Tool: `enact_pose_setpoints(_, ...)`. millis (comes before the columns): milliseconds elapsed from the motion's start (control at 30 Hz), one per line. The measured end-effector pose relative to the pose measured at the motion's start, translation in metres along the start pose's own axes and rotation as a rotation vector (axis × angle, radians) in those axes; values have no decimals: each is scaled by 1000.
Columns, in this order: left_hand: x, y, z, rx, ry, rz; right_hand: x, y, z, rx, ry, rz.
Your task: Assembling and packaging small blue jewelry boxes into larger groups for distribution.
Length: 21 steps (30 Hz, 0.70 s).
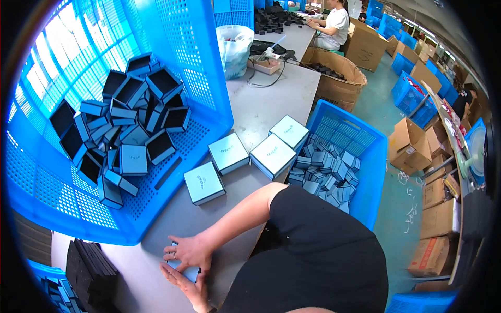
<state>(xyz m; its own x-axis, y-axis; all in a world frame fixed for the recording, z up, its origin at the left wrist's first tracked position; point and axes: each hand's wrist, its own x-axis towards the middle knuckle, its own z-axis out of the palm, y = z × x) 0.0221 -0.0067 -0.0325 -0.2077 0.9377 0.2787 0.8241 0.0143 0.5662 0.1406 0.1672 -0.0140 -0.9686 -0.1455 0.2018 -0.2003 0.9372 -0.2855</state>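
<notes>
A small light-blue box lies on the grey table under both my hands. My right hand, with a ring on one finger, reaches over its top with the fingers bent around it. From the near side, my left hand grips its edge, and its fingers partly hide the box. Just beyond my hands stands a closed light-blue box with a white-edged lid. Farther off are several more, among them one box and another.
On the left, a tipped blue crate holds many open blue-and-black box parts. Black flat pieces stack near it. A second blue crate of small boxes stands right of the table. Farther off sit a white bag and a co-worker.
</notes>
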Motion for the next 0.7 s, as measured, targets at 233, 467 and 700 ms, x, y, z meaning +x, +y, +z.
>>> enact_pose_setpoints(233, 27, 24, -21, 146, 176, 34, -8, 1, -37, 179, 136, 211)
enact_pose_setpoints(467, 32, 2, 3, 234, -220, 19, -33, -6, -3, 132, 113, 290)
enact_pose_setpoints(700, 84, 60, 23, 361, -239, 22, -203, 73, -89, -384, 122, 1110)
